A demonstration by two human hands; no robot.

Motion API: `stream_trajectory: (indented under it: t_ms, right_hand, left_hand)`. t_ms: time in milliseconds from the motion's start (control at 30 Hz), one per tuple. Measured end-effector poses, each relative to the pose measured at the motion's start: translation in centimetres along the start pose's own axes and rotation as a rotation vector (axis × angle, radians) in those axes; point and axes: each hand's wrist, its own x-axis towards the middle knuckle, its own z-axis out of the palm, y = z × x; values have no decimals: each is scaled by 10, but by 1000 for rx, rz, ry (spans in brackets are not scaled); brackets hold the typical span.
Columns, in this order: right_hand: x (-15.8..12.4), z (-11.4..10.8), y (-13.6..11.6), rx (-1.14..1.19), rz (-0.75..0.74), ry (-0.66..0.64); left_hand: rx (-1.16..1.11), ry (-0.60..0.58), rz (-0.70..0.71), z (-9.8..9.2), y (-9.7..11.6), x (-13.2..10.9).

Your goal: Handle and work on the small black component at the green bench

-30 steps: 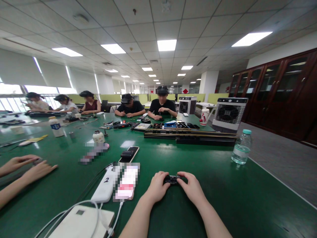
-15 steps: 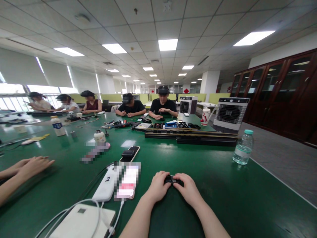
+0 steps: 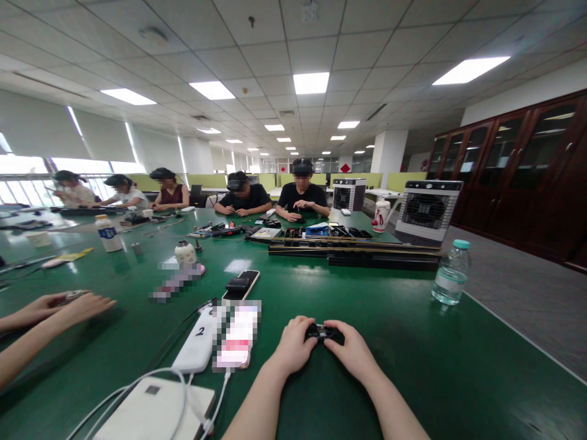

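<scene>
The left hand [image 3: 292, 343] and the right hand [image 3: 352, 348] gripped opposite ends of a small black device [image 3: 322, 332] between thumbs and fingers, holding it at the fingertips, low over or on the green table [image 3: 398, 311]; contact with the surface could not be confirmed. The device lay directly between the hands, neither clearly nearer, its long axis running left to right; with both ends partly covered, its pointing direction could not be determined. Beyond it, a water bottle [image 3: 450, 278] stood to the right, with black bars [image 3: 383, 262] lying crosswise farther off.
</scene>
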Motion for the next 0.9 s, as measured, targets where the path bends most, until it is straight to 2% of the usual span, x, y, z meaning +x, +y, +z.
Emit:
stream_trajectory:
  t_ms: [300, 900]
  right_hand:
    - [0, -2, 0, 27, 7, -16]
    - [2, -2, 3, 18, 6, -74]
  left_hand:
    - [-26, -21, -30, -3, 3, 0]
    - [-12, -2, 17, -3, 3, 0]
